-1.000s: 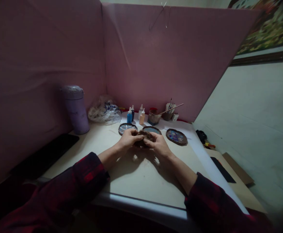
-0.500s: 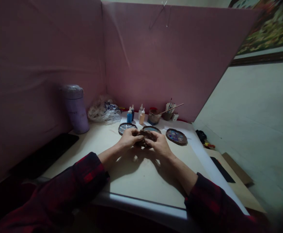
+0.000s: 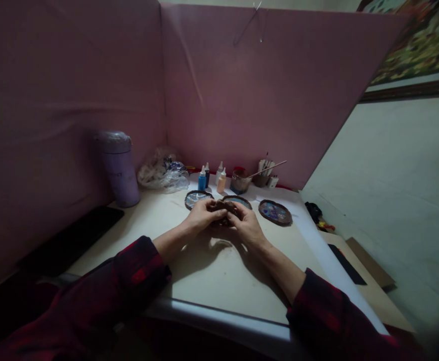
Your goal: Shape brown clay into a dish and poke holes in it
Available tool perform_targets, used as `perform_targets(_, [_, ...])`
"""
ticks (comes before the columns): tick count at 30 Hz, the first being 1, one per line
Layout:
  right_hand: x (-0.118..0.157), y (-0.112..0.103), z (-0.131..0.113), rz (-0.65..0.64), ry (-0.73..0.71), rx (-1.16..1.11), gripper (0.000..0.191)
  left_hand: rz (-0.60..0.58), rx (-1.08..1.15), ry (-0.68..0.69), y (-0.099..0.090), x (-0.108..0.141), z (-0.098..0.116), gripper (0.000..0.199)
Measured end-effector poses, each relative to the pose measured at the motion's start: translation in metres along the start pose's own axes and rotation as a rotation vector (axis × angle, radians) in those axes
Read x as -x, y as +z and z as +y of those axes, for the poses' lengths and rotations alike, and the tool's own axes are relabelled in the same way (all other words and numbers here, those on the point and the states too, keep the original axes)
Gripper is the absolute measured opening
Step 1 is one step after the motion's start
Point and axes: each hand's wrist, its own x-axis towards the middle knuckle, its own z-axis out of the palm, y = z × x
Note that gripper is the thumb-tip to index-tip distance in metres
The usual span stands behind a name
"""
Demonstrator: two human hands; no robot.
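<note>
A lump of dark brown clay (image 3: 224, 205) is held between my two hands above the table, casting a shadow below. My left hand (image 3: 203, 216) grips its left side, the thumb pressed along the near face. On the right side my right hand (image 3: 247, 224) grips it the same way, thumb on the near face and fingers behind. The fingers partly hide the clay, so its full shape is unclear. Just behind the hands lie a round dish with a white pattern (image 3: 197, 198) and a bluish round dish (image 3: 240, 200), partly covered.
A third brown-rimmed dish (image 3: 275, 212) lies to the right. Behind stand a blue bottle (image 3: 202, 180), an orange bottle (image 3: 221, 182), a cup of murky water (image 3: 240, 183) with a brush, a plastic bag (image 3: 163, 173) and a purple flask (image 3: 121, 173). A dark flat slab (image 3: 72, 240) lies left.
My thumbs have shifted slightly on the clay and come closer together, and its near part shows less. Both hands still hold it. The view has moved slightly.
</note>
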Motion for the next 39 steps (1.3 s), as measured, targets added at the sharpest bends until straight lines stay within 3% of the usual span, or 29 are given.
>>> perform_targets(3, [0.001, 0.001, -0.002, -0.013, 0.0, -0.022, 0.034, -0.054, 0.042, 0.021, 0.0, 0.0, -0.001, 0.048])
perform_targets(7, [0.001, 0.0, -0.002, -0.027, 0.024, -0.055, 0.04, -0.002, 0.05, 0.035, 0.001, 0.001, 0.002, 0.039])
perform_targets(13, [0.002, 0.002, -0.005, 0.067, 0.27, -0.227, 0.064, 0.062, -0.066, 0.216, 0.005, 0.0, 0.002, 0.027])
perform_targets(18, [0.002, 0.003, -0.011, -0.016, 0.315, -0.291, 0.065, 0.02, -0.163, 0.378, 0.006, 0.002, -0.001, 0.026])
perform_targets(24, [0.002, 0.005, -0.015, -0.008, 0.31, -0.389, 0.057, 0.061, -0.25, 0.512, 0.005, 0.004, 0.001, 0.019])
perform_targets(32, [0.005, 0.003, -0.021, -0.101, 0.315, -0.359, 0.063, 0.129, -0.076, 0.307, 0.01, 0.005, 0.008, 0.02])
perform_targets(39, [0.005, -0.001, -0.017, -0.04, 0.342, -0.262, 0.064, 0.152, 0.007, 0.153, 0.004, 0.005, 0.011, 0.026])
